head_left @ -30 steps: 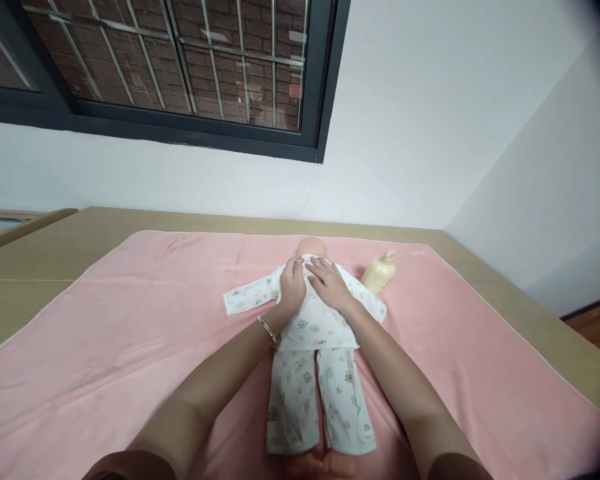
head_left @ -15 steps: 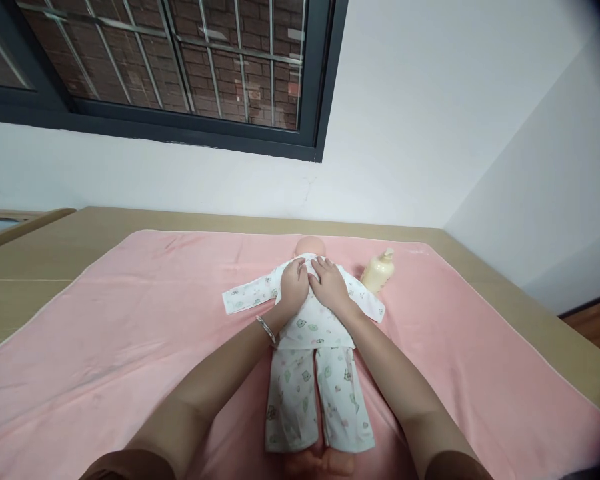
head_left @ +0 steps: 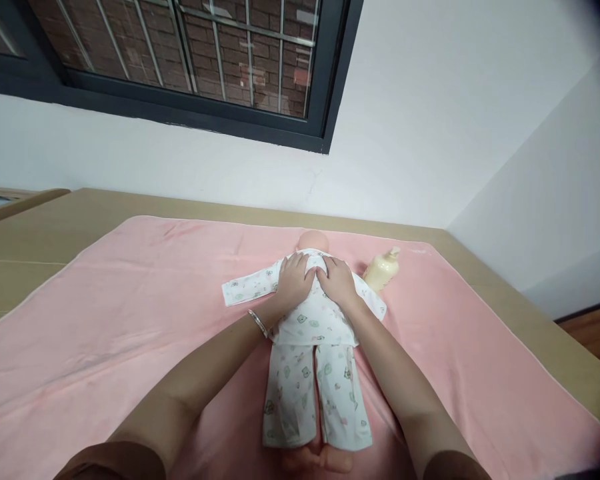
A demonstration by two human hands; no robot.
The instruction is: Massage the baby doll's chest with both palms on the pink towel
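A baby doll (head_left: 314,327) in a white printed top and trousers lies with its head at the far end and its feet towards me. Only the smooth back of its head shows, so it seems to lie face down. My left hand (head_left: 295,279) rests flat on the left of its upper back, fingers stretched towards the shoulder. On the right of the upper back lies my right hand (head_left: 337,281), fingers also extended, the two thumbs close together. A bracelet (head_left: 258,323) circles my left wrist. Neither hand grips anything.
A pink blanket (head_left: 145,320) covers much of the wooden surface (head_left: 35,267) under the doll. Beside the doll's right-hand sleeve a cream pump bottle (head_left: 381,269) lies tilted. Behind are a white wall (head_left: 405,120) and a dark-framed window (head_left: 190,113) with bars.
My hands have slid a little outwards across the doll's upper back, and the left fingers now lie straighter. The view has shifted slightly; the doll and bottle keep their places.
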